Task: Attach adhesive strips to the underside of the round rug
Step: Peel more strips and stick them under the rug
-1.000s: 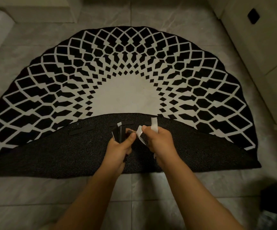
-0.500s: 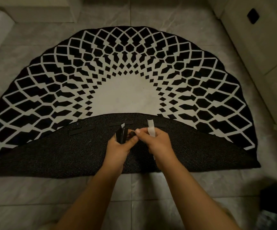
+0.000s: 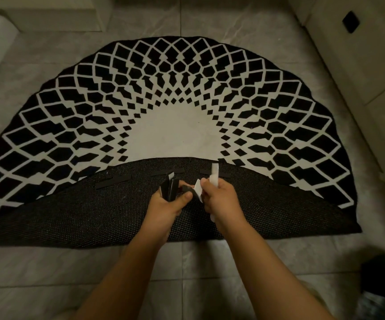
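My left hand (image 3: 168,202) clamps the spare strips (image 3: 169,187), keeping them ready. My right hand (image 3: 221,199) pinches white backing (image 3: 198,189), peeling it over the rug's underside (image 3: 94,211).

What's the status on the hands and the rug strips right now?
Left hand grips black strips; right hand pinches white backing. Rug folded, underside up, three strips stuck on. Nothing blocking.

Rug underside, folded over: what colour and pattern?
Black with a fine grid of pale dots, seen in the head view.
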### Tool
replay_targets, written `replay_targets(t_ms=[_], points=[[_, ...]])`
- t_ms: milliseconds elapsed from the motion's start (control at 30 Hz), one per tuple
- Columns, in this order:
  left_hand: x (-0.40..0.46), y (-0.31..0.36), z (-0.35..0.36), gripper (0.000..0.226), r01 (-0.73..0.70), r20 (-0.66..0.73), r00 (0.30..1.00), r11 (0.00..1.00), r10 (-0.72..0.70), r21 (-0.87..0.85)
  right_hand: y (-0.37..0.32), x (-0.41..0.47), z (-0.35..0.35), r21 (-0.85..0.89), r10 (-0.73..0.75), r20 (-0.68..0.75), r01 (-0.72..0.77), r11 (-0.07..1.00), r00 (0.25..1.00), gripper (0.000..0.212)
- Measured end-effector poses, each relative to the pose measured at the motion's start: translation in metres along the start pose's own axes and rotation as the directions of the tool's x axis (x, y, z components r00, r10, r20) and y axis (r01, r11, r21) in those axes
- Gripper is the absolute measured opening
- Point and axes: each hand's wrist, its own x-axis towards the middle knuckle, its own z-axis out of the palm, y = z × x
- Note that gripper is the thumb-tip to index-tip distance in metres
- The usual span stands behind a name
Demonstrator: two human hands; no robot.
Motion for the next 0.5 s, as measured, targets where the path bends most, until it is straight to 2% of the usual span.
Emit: replay_targets(t_ms=[167, 400, 500], points=[[0.0012, -0.0012, -0.0043, 0.015, 0.018, 0.035, 0.999, 1.000, -0.018, -0.011, 0.0012, 0.0056, 0.0027, -0.049, -0.026, -0.021, 0.025, 0.998, 0.999, 0.017], [0.0015, -0.0002, -0.0057, 0.010, 0.055, 0.060, 0.997, 0.995, -0.050, -0.089, -0.0011, -0.0008, 0.0021, -0.347, -0.270, -0.051, 0.237, 0.907, 0.961, 0.020], [0.0026, -0.0004, -0.0083, 0.008, 0.032, 0.083, 0.996, 0.996, -0.025, -0.080, -0.0049, -0.0007, -0.0012, -0.411, -0.329, -0.075, 0.271, 0.870, 0.941, 0.022]])
